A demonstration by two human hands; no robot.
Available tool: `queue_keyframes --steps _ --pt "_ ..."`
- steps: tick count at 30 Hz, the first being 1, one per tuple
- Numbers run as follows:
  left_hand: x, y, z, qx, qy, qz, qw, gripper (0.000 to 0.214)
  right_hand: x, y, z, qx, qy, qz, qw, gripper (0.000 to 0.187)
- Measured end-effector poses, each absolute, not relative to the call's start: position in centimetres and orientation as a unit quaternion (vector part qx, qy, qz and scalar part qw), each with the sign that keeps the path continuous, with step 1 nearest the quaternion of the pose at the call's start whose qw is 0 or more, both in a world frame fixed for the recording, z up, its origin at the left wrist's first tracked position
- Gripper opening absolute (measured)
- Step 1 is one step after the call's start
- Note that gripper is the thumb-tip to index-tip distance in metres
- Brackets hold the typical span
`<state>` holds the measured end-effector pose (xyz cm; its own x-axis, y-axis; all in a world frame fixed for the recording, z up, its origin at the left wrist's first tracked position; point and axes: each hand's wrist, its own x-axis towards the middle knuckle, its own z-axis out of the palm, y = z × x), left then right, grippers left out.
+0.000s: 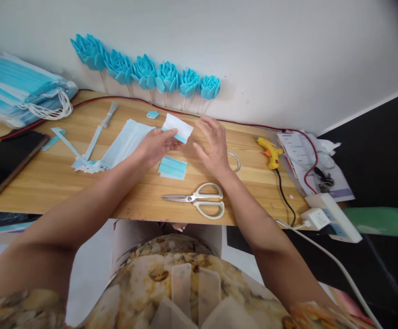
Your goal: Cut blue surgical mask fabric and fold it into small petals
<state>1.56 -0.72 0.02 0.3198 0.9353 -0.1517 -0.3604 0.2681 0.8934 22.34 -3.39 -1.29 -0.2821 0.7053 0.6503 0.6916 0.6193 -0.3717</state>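
Pinched between the thumb and fingers of my left hand (pixel 158 144) is a cut piece of face mask (pixel 177 127), white with a blue strip along its lower edge. My right hand (pixel 212 141) hovers just right of that piece, fingers apart and holding nothing. Below the left hand, cut blue mask pieces (pixel 172 167) lie on the table. White-handled scissors (pixel 199 199) rest near the front edge, blades to the left. A pleated mask sheet (pixel 128 141) lies partly under my left forearm. One small folded blue petal (pixel 153 114) sits behind the left hand.
Blue flowers on sticks (pixel 144 72) lean against the wall. Bundled masks (pixel 21 89) and a phone (pixel 9 157) occupy the left. To the right are a tape roll (pixel 236 161), a yellow glue gun (pixel 270 151), papers (pixel 300 148) and a power strip (pixel 334 217). Mask trimmings (pixel 94 141) lie left.
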Motion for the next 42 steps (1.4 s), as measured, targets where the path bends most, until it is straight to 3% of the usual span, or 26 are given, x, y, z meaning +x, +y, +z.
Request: queue_keyframes --steps 9,18,25,32,42 --pt "1.8 -1.0 -0.3 0.468 0.382 0.423 0.675 0.024 22.2 -2.9 -1.9 -0.409 -0.839 0.036 0.356 0.037" --pt "1.8 -1.1 -0.9 0.488 0.334 0.397 0.702 0.042 22.7 -2.2 -3.1 -0.395 -0.831 0.032 0.391 0.024" --pt "1.7 -1.1 -1.0 0.532 0.367 0.387 0.657 0.024 21.9 -3.1 -2.8 -0.424 -0.763 0.158 0.462 0.023" --pt "1.8 -1.3 -0.6 0.576 0.368 0.387 0.619 0.032 21.0 -3.6 -2.4 -0.473 -0.651 0.298 0.513 0.019" --pt "2.1 -1.3 -0.4 0.594 0.381 0.383 0.596 0.020 21.0 -3.6 -2.4 -0.479 -0.630 0.305 0.530 0.017"
